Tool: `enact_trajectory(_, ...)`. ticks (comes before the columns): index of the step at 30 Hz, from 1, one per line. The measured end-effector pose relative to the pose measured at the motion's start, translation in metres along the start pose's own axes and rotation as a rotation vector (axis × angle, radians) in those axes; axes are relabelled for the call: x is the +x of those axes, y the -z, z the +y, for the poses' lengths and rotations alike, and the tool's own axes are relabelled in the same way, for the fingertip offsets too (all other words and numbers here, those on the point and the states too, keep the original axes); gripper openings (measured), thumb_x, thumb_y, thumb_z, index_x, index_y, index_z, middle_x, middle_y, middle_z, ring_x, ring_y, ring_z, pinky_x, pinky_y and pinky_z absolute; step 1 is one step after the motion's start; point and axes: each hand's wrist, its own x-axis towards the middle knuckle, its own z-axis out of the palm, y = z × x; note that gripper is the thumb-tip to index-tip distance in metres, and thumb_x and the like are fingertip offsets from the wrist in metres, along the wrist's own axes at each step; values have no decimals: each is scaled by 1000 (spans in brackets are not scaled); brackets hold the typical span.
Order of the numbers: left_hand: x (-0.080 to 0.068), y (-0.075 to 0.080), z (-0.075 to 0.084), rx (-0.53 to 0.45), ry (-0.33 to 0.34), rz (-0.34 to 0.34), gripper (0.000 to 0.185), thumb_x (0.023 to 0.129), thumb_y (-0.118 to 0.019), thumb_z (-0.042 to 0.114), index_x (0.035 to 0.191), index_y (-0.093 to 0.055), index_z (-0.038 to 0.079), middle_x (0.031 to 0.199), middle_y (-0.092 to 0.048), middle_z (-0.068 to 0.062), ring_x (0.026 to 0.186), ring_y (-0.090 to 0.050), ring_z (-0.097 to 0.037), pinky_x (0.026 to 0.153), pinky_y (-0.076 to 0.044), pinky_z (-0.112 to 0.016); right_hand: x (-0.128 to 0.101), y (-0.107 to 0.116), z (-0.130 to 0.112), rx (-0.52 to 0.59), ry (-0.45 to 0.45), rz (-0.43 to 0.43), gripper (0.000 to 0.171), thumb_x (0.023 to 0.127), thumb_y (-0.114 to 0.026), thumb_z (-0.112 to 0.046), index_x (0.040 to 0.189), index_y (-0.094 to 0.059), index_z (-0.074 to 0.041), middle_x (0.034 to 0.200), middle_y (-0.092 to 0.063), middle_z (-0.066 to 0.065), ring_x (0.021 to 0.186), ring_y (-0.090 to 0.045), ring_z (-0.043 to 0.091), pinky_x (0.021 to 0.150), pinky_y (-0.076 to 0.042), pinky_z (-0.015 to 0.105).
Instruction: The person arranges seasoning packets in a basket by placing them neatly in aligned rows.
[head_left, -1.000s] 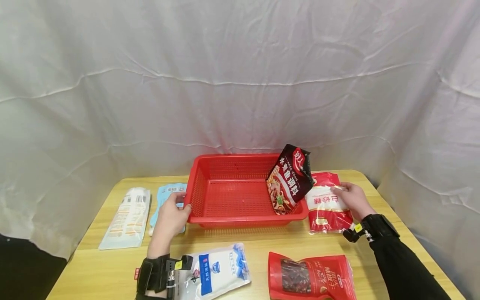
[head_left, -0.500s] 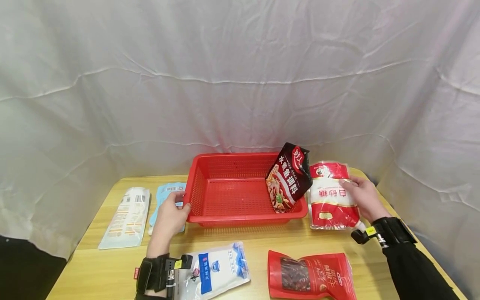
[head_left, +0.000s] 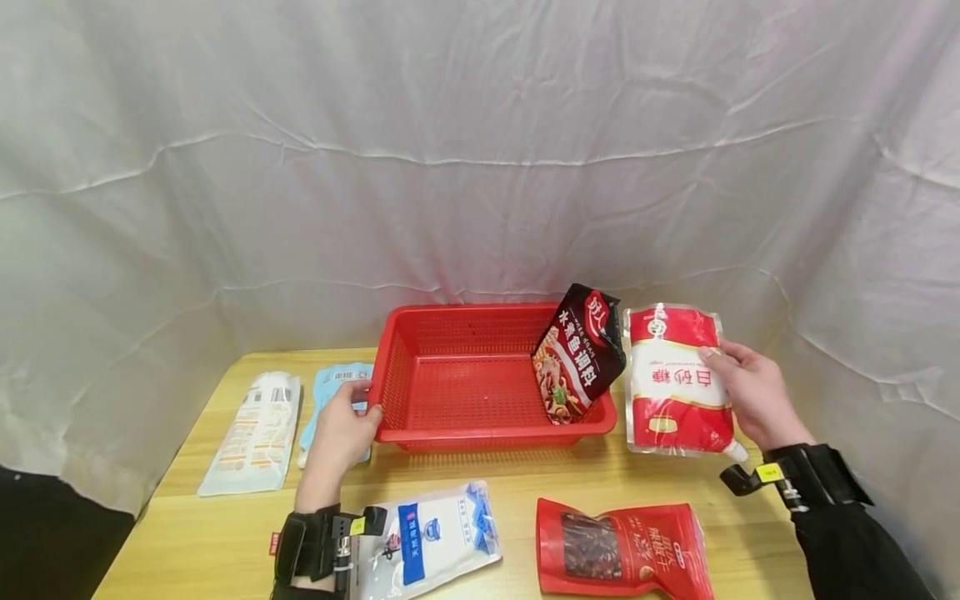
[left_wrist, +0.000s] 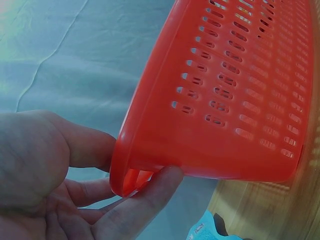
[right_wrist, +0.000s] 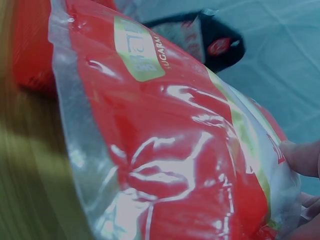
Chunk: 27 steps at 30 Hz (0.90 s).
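Observation:
My right hand [head_left: 753,392] grips a red and white sugar bag [head_left: 675,382] by its right edge and holds it upright above the table, just right of the red basket [head_left: 465,429]. The right wrist view is filled by this sugar bag [right_wrist: 165,150], with a fingertip [right_wrist: 302,157] on its edge. My left hand [head_left: 341,433] grips the basket's front left corner; in the left wrist view thumb and fingers [left_wrist: 135,210] pinch the basket rim [left_wrist: 150,155]. A dark seasoning packet [head_left: 579,357] leans inside the basket against its right wall.
On the wooden table [head_left: 525,492] lie a white packet [head_left: 255,433] and a pale blue packet [head_left: 330,392] left of the basket, a white and blue bag [head_left: 427,542] at the front, and a red pouch [head_left: 618,550] at the front right. A white cloth hangs behind.
My right hand has lifted the sugar bag off the table and raised it upright. The left hand and the basket have stayed put.

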Motion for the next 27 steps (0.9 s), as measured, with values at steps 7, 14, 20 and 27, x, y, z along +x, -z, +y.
enact_trajectory(7,-1,0,1,-1,2,-2,52,101,-59,8,150,-44,-3,141,-55,-28,112,-65,-41,84,-63,-46,-20,5,-14,257,-16,2,100,96,-72,-43,166,-11,-3,115,-57,-7,86,-69,7,73,-62,26)
enact_trajectory(14,-2,1,3,-8,3,-4,52,101,-59,8,150,-43,-3,142,-54,-28,113,-65,-42,85,-63,-48,-35,6,-24,336,-3,-16,90,94,-75,-41,163,-24,-13,122,-56,-6,90,-71,9,75,-63,29)
enact_trajectory(20,-2,2,3,0,3,-8,51,102,-58,8,150,-44,-4,141,-54,-29,112,-64,-41,84,-62,-47,-46,-2,-35,370,19,-52,70,96,-73,-37,151,-35,-17,121,-60,-6,91,-72,10,75,-64,31)
enact_trajectory(27,-3,1,3,5,2,-7,51,101,-59,8,149,-44,-4,140,-54,-30,112,-64,-42,84,-63,-48,-60,-31,-43,395,82,-109,47,102,-68,-29,141,-45,-18,116,-68,-6,93,-72,12,77,-64,32)
